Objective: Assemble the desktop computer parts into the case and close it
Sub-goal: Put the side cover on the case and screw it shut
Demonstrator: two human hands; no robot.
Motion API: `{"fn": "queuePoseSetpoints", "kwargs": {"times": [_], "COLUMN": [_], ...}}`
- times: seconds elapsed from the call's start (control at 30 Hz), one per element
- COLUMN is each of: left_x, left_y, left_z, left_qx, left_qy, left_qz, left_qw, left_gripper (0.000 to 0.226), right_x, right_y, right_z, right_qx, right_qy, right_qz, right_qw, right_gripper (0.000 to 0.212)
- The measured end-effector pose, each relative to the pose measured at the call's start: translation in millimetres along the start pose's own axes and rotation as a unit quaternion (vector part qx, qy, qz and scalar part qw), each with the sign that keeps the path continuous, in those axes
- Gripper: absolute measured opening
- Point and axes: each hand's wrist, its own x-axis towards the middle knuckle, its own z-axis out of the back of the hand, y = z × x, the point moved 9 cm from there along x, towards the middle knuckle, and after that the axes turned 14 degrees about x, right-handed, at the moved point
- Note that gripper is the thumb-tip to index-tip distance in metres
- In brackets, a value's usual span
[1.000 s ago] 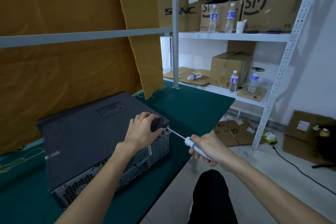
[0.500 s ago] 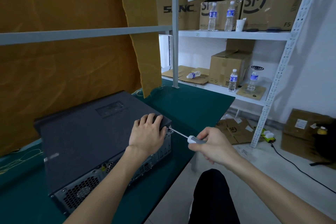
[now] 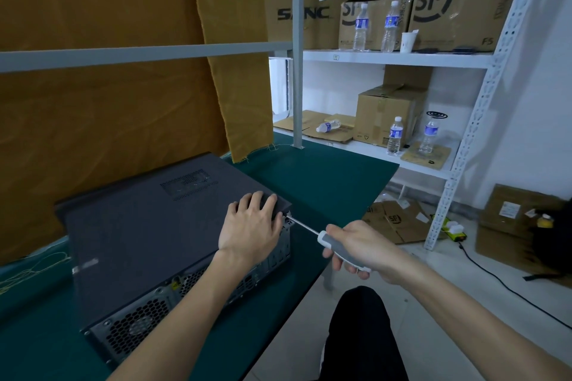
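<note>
Green table [image 3: 325, 182]; left hand [image 3: 250, 230] flat on case [image 3: 139, 232], right hand [image 3: 362, 246] gripping screwdriver [image 3: 331, 241]

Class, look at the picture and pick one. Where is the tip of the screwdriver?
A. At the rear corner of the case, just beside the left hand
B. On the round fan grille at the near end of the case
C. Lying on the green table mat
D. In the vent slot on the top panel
A: the right hand holds the screwdriver with its tip at the rear corner of the computer case, beside the left hand resting on the lid.

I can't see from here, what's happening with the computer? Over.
Left hand flat on case lid. Right hand grips screwdriver, tip at rear corner. Nothing blocking.
</note>
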Motion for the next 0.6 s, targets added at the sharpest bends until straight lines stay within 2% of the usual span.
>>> {"fn": "queuePoseSetpoints", "kwargs": {"times": [0.27, 0.37, 0.43, 0.6], "left_x": [-1.7, -1.6, -1.7, -2.4], "left_y": [-0.2, -0.5, -0.7, -0.6], "left_z": [1.9, 2.4, 2.5, 2.7], "left_qx": [0.005, 0.007, 0.009, 0.008], "left_qy": [-0.004, -0.006, -0.006, -0.003], "left_qz": [-0.001, -0.003, -0.003, -0.007], "left_qw": [1.000, 1.000, 1.000, 1.000], "left_gripper": [0.053, 0.054, 0.054, 0.057], "right_x": [0.1, -0.5, -1.9, -10.3], "right_y": [4.1, -0.4, 5.1, 25.3], "right_z": [8.7, 1.6, 1.7, 10.6], "right_qx": [-0.061, -0.053, -0.096, -0.299], "right_qy": [-0.032, 0.000, -0.014, -0.130], "right_qz": [0.047, 0.020, 0.042, 0.175], "right_qw": [0.997, 0.998, 0.994, 0.929], "right_gripper": [0.026, 0.035, 0.042, 0.032]}}
